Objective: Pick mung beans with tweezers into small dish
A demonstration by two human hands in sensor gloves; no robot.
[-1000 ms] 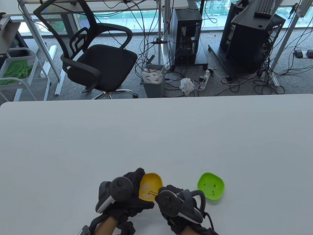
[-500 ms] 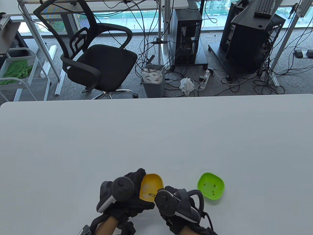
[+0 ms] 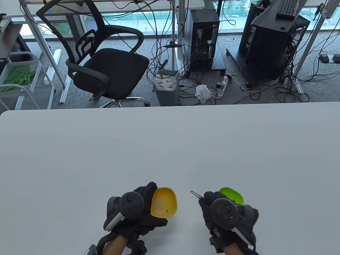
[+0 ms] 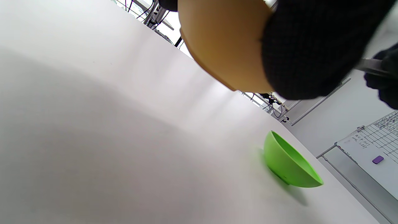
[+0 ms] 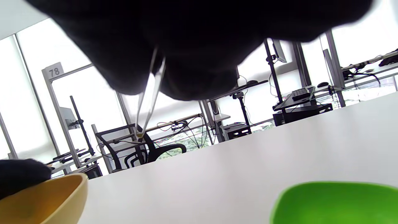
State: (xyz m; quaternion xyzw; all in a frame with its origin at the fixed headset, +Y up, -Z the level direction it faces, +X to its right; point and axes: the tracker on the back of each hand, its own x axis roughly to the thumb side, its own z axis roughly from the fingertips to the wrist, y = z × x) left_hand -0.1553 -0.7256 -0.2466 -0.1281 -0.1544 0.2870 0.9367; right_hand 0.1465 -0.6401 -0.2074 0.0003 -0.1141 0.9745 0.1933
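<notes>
Between the two dishes, above the bare desk (image 3: pixel 170 148), the tweezers (image 3: pixel 196 194) are pinched by the right hand (image 3: pixel 225 212). Their long axis points up and to the left, away from the green dish (image 3: pixel 233 194), which lies just beside this hand on its far right side. In the right wrist view the tips (image 5: pixel 139 135) are pressed together on something small; I judge it is one mung bean. So the coming move should turn the tips to the right, over the green dish. The left hand (image 3: pixel 132 212) holds the yellow dish (image 3: pixel 164 203), tilted and lifted; one dark bean (image 3: pixel 166 211) shows in it. What is in the green dish is hidden.
</notes>
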